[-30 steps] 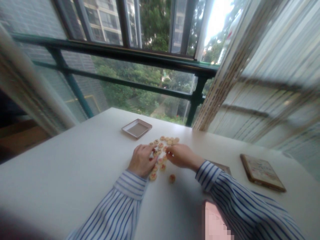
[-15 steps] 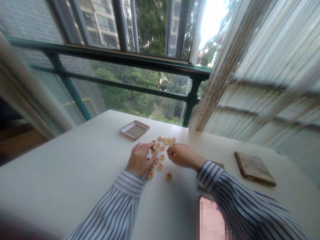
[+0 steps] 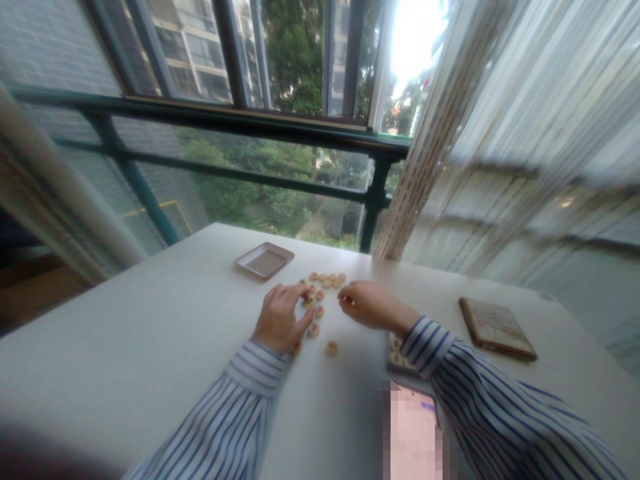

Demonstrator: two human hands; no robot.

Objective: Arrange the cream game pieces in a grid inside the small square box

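Note:
Several small round wooden game pieces with red marks lie scattered on a white table. My left hand rests palm down on the near left part of the pile, fingers curled over some pieces. My right hand hovers at the pile's right side with its fingers pinched together on a small piece. One piece lies apart, nearer to me. Both arms wear blue-striped white sleeves.
A shallow brown tray sits beyond the pile. A flat wooden box lies at the right. Another box with pieces in it shows under my right sleeve. A window railing and a curtain stand behind the table.
My right hand has drawn back a little to the right from the pile, fingers still pinched. My left hand stays on the pieces. The camera has shifted slightly.

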